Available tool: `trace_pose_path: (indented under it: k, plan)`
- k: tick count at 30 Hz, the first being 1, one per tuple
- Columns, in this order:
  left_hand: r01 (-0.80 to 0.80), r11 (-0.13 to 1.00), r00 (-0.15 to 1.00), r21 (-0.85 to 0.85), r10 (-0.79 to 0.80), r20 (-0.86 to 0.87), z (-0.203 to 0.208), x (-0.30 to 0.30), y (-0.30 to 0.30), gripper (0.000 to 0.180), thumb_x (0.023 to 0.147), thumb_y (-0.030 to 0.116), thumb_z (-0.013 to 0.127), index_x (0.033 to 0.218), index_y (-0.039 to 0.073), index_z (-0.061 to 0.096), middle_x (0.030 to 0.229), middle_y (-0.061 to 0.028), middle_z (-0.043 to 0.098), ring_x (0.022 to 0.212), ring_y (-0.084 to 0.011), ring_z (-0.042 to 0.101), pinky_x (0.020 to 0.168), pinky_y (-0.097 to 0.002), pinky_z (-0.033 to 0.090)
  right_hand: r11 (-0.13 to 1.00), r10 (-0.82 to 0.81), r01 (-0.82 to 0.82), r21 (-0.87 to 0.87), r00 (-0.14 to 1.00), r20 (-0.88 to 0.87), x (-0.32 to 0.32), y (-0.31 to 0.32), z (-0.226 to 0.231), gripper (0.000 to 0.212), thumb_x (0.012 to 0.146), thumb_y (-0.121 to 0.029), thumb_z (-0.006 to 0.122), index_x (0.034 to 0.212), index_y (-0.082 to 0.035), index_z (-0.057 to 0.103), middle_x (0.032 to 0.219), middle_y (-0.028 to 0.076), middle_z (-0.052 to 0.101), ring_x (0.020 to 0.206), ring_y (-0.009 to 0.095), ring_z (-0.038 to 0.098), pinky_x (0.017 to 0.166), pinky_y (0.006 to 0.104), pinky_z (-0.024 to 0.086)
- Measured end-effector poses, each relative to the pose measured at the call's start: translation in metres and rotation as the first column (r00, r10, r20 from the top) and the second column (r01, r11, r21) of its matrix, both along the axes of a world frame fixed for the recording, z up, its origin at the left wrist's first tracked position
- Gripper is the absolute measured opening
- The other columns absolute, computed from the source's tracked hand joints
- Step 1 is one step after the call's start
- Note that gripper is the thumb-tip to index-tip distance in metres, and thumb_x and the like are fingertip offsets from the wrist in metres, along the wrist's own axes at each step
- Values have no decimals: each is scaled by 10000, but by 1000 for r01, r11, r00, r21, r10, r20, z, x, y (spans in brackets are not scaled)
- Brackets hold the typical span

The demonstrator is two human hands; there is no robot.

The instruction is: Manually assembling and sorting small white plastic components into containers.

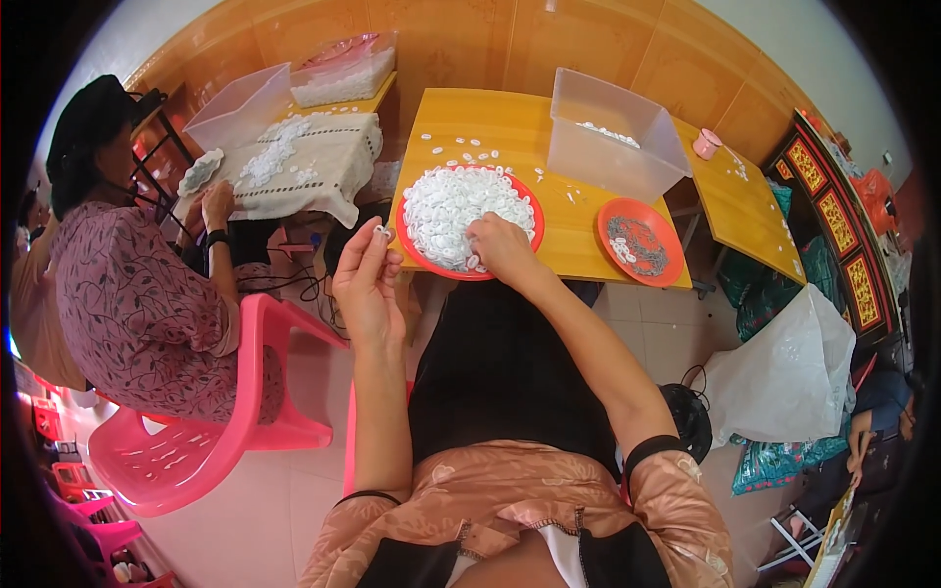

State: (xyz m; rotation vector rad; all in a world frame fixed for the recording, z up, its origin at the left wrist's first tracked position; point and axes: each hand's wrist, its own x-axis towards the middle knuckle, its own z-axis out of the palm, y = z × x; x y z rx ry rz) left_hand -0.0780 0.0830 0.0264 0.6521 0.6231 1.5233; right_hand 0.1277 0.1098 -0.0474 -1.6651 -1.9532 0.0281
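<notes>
The main work surface is a yellow wooden table (490, 116). At its near edge stands a round red basin (538, 220). Loose white pieces (473, 156) lie scattered directly on the wood behind it. A clear plastic bin (603, 169) occupies the far right. An orange plate (675, 238) sits near the right front corner. A second yellow table (750, 220), to the right, bears a pink cup (706, 145).
</notes>
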Motion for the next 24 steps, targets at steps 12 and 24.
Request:
trace_pose_path:
  k: [12,24]
  plan:
    - [453,890,860,-50,-422,288,-23,39,-17,290,878,74,552,1153,12,481,923,-51,588,747,-87,572,670,-208,487,950,-133,-269,-160,116,-984,-10,-84,58,225,836,-46,580,1042,42,599,806,66,624,707,133,608,676,250,517]
    - [590,807,748,31,-560,356,-17,56,-44,245,895,74,521,1131,17,486,914,-64,589,772,-113,569,685,-253,494,949,131,-306,78,158,-979,-17,-131,80,284,840,-10,580,1114,66,562,932,105,648,798,134,627,700,241,515]
